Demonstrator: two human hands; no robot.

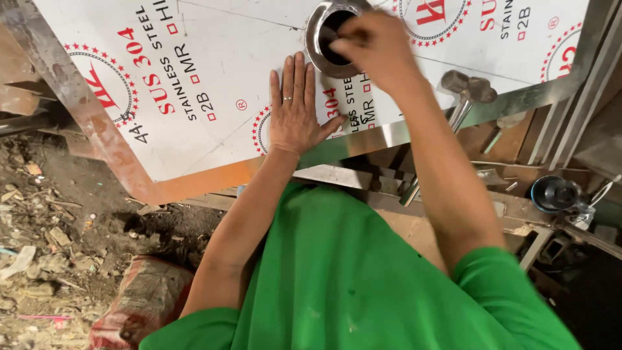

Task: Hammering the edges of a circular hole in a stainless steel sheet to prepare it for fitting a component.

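Note:
A large steel sheet (214, 84) covered in white printed film lies in front of me. My left hand (295, 110) rests flat on it with fingers spread, a ring on one finger. A short steel ring or tube (319, 35) stands on the sheet just beyond that hand. My right hand (376, 45) is over the ring's opening with the fingers pinched together; something dark may be in them, but blur hides it.
A metal hammer (465, 91) lies past the sheet's right edge among steel bars and scraps. A black round part (556, 193) sits at the right. Rubble, dirt and a sack (139, 298) cover the ground at the left.

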